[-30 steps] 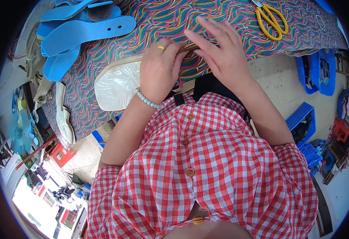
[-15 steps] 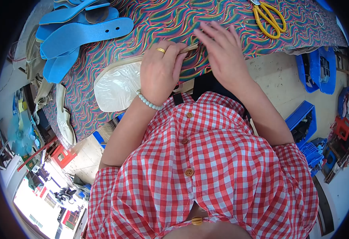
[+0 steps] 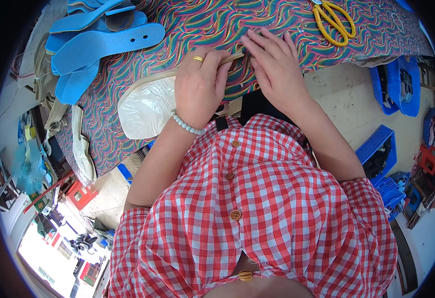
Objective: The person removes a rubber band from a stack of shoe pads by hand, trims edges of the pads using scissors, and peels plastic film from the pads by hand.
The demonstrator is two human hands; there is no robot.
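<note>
Right hand (image 3: 277,72), fingers loosely spread, is now lying flatter beside the insole stack (image 3: 147,109); left hand (image 3: 198,87) alone is apparently gripping it.

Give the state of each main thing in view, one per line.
Cream stack, layered, wide end shiny
Left hand, closed on the stack
Right hand, holding nothing, fingers loosely extended
Blue insoles, piled, overlapping
Scissors, lying down, blades mostly out of frame
Blue crates, holding dark items
</note>
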